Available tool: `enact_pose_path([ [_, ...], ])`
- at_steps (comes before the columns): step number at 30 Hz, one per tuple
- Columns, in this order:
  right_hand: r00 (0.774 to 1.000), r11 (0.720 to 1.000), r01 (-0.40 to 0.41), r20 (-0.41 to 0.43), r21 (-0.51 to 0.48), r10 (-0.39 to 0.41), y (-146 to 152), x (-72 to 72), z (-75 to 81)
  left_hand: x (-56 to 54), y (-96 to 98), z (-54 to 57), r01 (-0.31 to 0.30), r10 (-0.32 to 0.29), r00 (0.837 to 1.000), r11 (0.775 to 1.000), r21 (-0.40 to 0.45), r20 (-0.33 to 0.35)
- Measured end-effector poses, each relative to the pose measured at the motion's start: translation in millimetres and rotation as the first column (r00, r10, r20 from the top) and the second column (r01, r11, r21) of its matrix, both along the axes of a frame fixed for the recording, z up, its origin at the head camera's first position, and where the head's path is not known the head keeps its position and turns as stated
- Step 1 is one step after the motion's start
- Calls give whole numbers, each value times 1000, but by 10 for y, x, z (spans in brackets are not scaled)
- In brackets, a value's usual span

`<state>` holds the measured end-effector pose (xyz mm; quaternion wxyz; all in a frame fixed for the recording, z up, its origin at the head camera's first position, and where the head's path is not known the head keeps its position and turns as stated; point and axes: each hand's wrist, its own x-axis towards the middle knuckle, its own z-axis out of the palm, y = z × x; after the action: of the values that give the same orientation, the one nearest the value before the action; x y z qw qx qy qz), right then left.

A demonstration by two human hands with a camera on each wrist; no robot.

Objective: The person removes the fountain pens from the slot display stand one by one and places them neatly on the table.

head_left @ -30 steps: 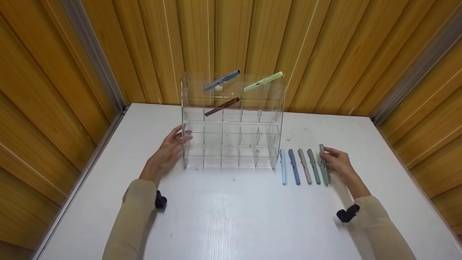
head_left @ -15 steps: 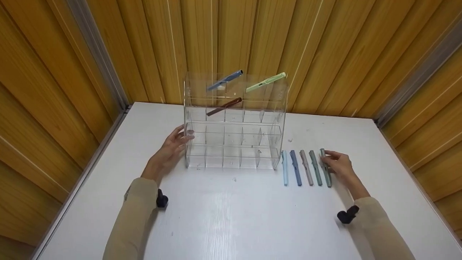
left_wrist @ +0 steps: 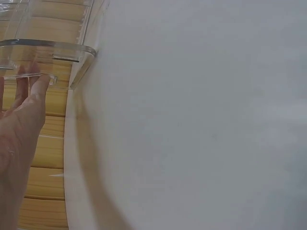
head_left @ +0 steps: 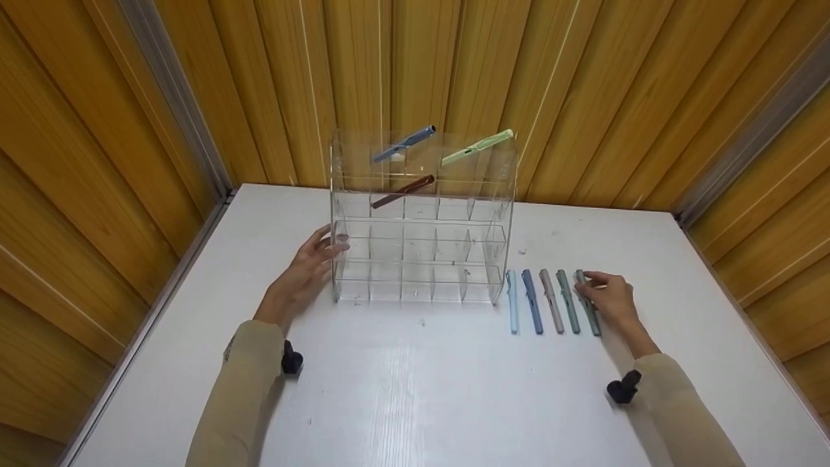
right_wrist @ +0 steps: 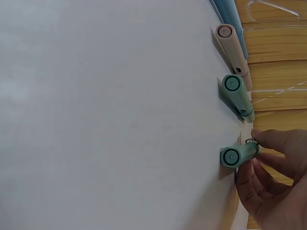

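A clear acrylic pen rack [head_left: 418,292] with tiered compartments stands at the middle back. My left hand [head_left: 306,269] grips its left side panel, thumb and fingers at the panel's edge; the left wrist view shows fingers [left_wrist: 39,88] at this clear edge. On the right, my right hand [head_left: 611,297] pinches a green pen [right_wrist: 237,155] near its clip end, at the right end of a row. Beside it in the row lie another green pen [head_left: 568,301], a greyish-pink pen [head_left: 552,301], a blue pen [head_left: 532,301] and a light blue pen [head_left: 513,301].
In the rack's upper tiers rest a dark blue pen [head_left: 405,143], a pale green pen [head_left: 478,146] and a brown pen [head_left: 403,191], all slanted. Yellow wood-patterned walls [head_left: 415,65] enclose the white table [head_left: 389,389] at the back and sides.
The right hand has brought the green pen down level with the row, its near end shifting slightly right. The left hand stays at the rack. The head view has shifted a little.
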<state>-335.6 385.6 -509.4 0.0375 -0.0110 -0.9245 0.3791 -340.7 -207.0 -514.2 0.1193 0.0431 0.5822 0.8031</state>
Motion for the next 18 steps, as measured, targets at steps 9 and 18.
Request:
enact_pose_path([
  [9,994,995,18,-111,97,-7,52,-6,-22,-48,67,9,6,-7,999,999,-34,-31],
  [18,992,998,20,-127,65,-11,10,4,-63,-5,39,12,-3,3,1000,1000,-11,-2],
])
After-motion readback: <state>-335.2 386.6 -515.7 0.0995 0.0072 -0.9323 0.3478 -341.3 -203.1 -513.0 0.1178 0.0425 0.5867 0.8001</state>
